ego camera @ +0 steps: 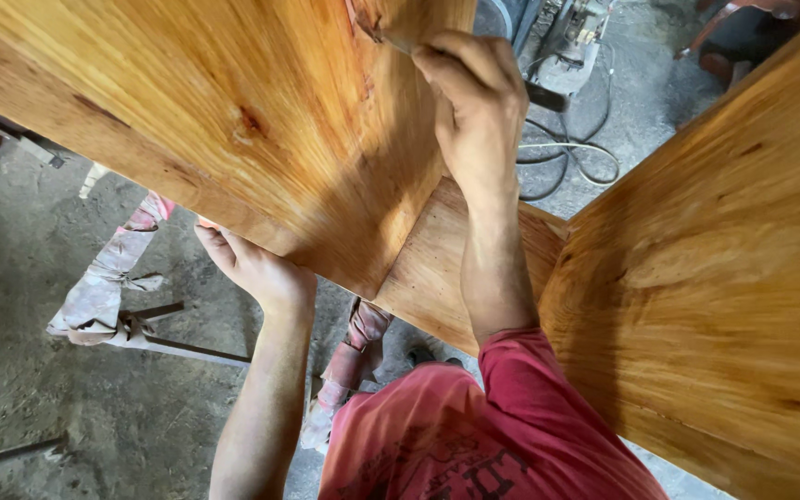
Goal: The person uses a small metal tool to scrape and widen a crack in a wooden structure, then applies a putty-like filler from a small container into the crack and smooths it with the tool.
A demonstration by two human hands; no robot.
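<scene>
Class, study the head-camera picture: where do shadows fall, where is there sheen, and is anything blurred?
Head view: the right hand and its tool cast a dark shadow across the glossy wooden panel; soft sheen on the right-side panel; left hand in shade under the panel's edge; everything is fairly sharp, and straight edges splay toward the frame's sides.

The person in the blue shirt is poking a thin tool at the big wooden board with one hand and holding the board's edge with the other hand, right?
Not quite: the shirt is red, not blue, as the head view shows. The rest holds. The right hand presses a thin tool against the big wooden board, and the left hand holds the board's lower edge.
</scene>
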